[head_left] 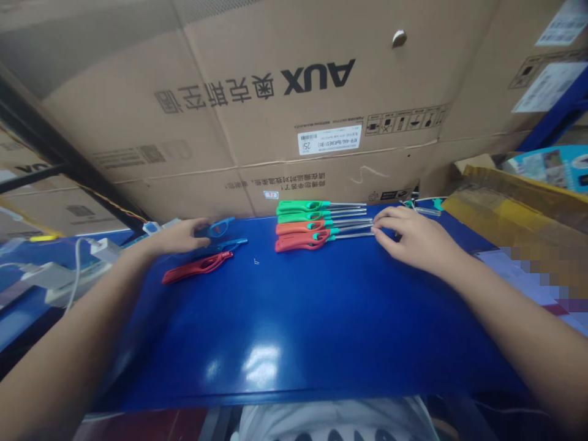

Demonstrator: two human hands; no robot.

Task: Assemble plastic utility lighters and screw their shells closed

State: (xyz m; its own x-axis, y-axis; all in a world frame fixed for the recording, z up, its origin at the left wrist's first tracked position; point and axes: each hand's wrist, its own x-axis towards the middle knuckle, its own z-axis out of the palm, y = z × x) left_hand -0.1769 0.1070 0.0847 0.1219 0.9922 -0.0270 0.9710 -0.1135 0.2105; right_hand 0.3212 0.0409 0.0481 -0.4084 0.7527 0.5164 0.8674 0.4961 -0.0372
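Observation:
My left hand (181,236) is at the left over the blue lighter handles, its fingers closed around the upper blue lighter handle (219,228). A second blue handle (235,244) sticks out just below that hand, and a red lighter handle (198,268) lies nearer to me. Mid-table, two green lighters (298,211) and two orange-red lighters (301,236) lie side by side, their metal tubes pointing right. At the tube ends is my right hand (416,239), fingers bent and apart, fingertips touching or very near the tips. It grips nothing that I can see.
A large cardboard box (257,135) stands along the back of the blue table (294,318). White plugs and cables (103,251) lie at the left. Small clear and green parts (427,210) are behind my right hand. A taped carton (514,220) stands right. A tiny metal piece (256,262) lies mid-table.

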